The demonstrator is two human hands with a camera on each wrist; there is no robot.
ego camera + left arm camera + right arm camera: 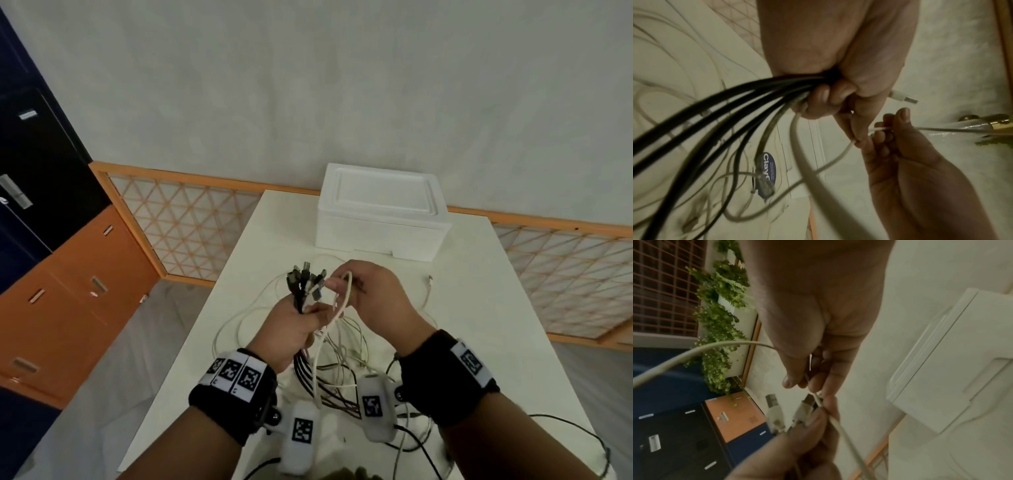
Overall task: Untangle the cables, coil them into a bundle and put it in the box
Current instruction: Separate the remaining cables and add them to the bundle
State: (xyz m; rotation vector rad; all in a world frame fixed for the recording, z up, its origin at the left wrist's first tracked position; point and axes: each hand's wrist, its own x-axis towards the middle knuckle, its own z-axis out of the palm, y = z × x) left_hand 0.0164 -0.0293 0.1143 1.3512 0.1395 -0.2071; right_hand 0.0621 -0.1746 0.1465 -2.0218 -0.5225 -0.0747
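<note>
Gripping a bunch of cables (306, 287) in a fist, the left hand (291, 329) is holding them above the white table (479, 342), their plug ends fanning upward past the knuckles while the black and pale strands are trailing down from the bottom of the fist to a loose tangle (342, 363) lying on the table. The left wrist view is showing the fingers (823, 97) curling tightly round the dark strands. Just beside it, the right hand (376, 301) is pinching a single white cable (346, 294) between thumb and fingertips (791, 382), its grip pressed together on the strand, which is looping over and running down beside the left fist. A white USB plug (774, 412) is sticking out near that pinch. Farther back on the table, well apart from both hands, the white foam box (380, 212) is standing with its lid on. Another thin white cable end (428, 291) is lying on the table to the right of the hands.
</note>
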